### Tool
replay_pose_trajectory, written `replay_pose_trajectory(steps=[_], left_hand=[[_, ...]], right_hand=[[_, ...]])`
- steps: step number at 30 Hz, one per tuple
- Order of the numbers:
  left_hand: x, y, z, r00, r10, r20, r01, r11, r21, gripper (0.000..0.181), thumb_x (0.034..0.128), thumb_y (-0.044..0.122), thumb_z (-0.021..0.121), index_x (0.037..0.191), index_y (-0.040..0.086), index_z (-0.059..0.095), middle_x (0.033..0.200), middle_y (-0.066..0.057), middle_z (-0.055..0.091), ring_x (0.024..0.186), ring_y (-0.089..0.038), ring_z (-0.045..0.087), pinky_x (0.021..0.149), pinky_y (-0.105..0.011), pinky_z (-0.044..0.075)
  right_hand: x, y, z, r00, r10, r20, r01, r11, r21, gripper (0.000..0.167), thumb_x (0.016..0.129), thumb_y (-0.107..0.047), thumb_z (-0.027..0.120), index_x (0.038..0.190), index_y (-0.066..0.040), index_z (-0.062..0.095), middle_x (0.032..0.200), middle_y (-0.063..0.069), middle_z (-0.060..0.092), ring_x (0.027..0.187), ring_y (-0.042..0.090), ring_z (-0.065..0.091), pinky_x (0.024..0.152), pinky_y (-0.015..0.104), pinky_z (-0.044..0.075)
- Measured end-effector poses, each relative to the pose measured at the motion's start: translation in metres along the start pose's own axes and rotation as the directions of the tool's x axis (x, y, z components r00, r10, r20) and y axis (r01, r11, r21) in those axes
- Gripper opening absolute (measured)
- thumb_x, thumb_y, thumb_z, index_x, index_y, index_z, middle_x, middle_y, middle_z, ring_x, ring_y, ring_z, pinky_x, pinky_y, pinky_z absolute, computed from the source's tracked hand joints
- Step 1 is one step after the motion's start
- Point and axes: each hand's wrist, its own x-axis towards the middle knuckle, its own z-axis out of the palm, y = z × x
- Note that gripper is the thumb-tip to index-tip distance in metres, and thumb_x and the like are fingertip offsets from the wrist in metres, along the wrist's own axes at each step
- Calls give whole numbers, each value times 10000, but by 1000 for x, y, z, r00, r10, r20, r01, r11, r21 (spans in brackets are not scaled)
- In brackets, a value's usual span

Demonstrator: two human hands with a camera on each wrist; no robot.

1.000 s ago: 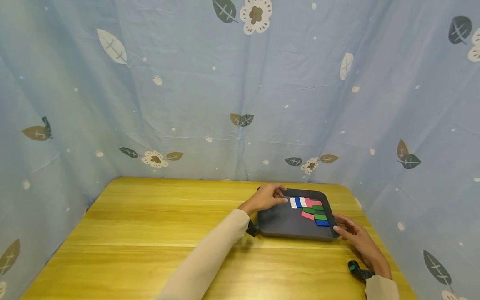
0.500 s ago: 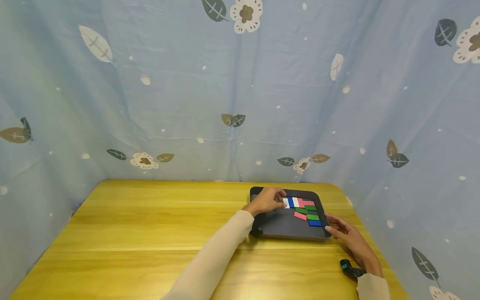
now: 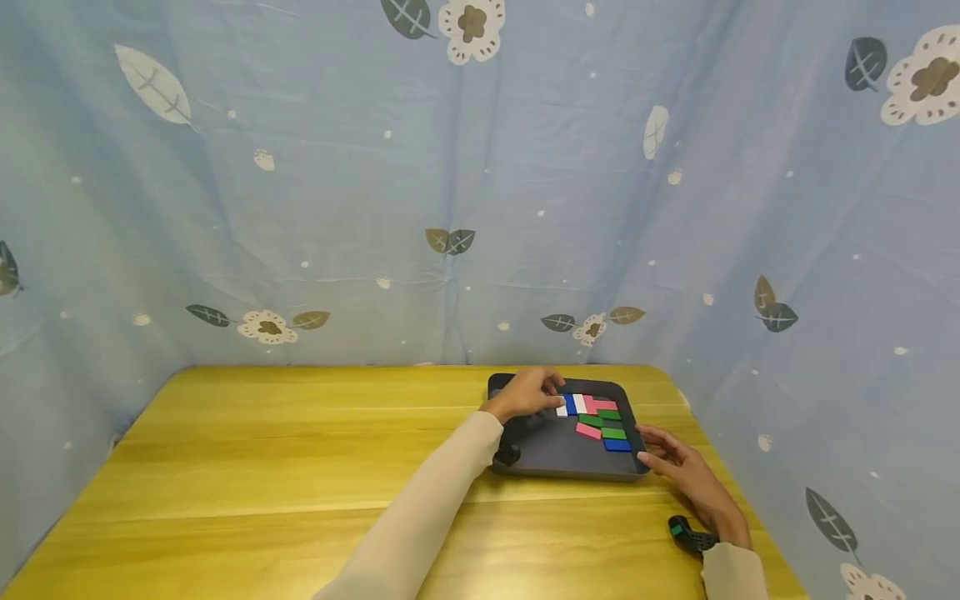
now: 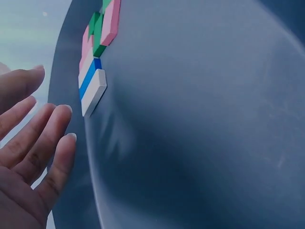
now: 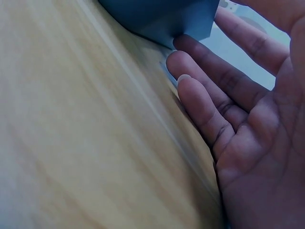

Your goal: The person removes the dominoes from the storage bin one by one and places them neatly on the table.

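A dark grey tray (image 3: 555, 465) holds several flat blocks in white, blue, pink and green, grouped toward its right side. My left hand (image 3: 528, 393) reaches over the tray's far left part, its thumb tip near the end white block (image 3: 562, 412). In the left wrist view, the fingers (image 4: 61, 157) are loosely bent and apart from that block (image 4: 94, 94); nothing is held. A blue block (image 4: 89, 83) lies against it. At the tray's right side, my right hand (image 3: 690, 473) touches the outer wall with its fingertips, fingers (image 5: 200, 105) only slightly bent.
The tray stands near the back right of a yellow wood-grain table (image 3: 262, 467). A blue patterned curtain (image 3: 360, 167) hangs behind the table and along both sides. A black band (image 3: 693, 537) is on the right wrist.
The head view has turned right, so everything shifts left in it. Relative to the tray, my left hand has moved a little right, toward the end white block. The right hand stays at the tray's side.
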Motion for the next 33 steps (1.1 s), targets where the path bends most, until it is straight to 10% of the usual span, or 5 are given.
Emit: replay_pose_trajectory(steps=[24,33], left_hand=[[6,-19,17,991,-135,6,132,978,164,471,832,167,889,1247,34,710,752,42,677,700,-84,627,818,-336,535],[7,-19,20,987,-161,-9,159,963,219,431,821,247,903,1185,94,729,909,-2,707,825,-153,650,837,-365,530]], right_hand=[[-2,-4,1,999,27,20,-28,999,43,610,999,-351,699,1550,-229,467,1512,123,470,1172,263,573,922,340,505],[0,-6,2,999,40,5,-40,998,44,581,997,-350,701,1532,-269,489,1486,74,496,1189,308,558,942,363,495]])
